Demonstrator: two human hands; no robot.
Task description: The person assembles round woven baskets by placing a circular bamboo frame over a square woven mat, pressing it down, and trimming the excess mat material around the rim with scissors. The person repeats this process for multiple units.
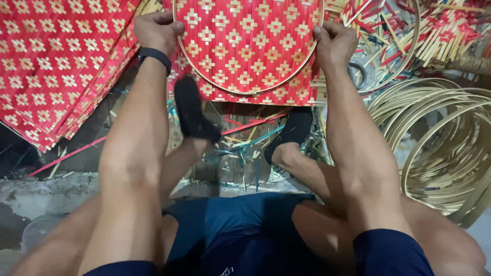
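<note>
L hand (157, 29) and R hand (333, 43) each closed on opposite sides of hoop (245, 88). Hoop lies flat on red woven mat (245, 41), between both grips, above feet.

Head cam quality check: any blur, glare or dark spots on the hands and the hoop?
Head view: left hand and right hand sharp, evenly lit on the hoop; no glare on the red woven mat; wide-angle stretch enlarges the forearms; floor at left in deep shadow; stacked hoops slightly soft.
</note>
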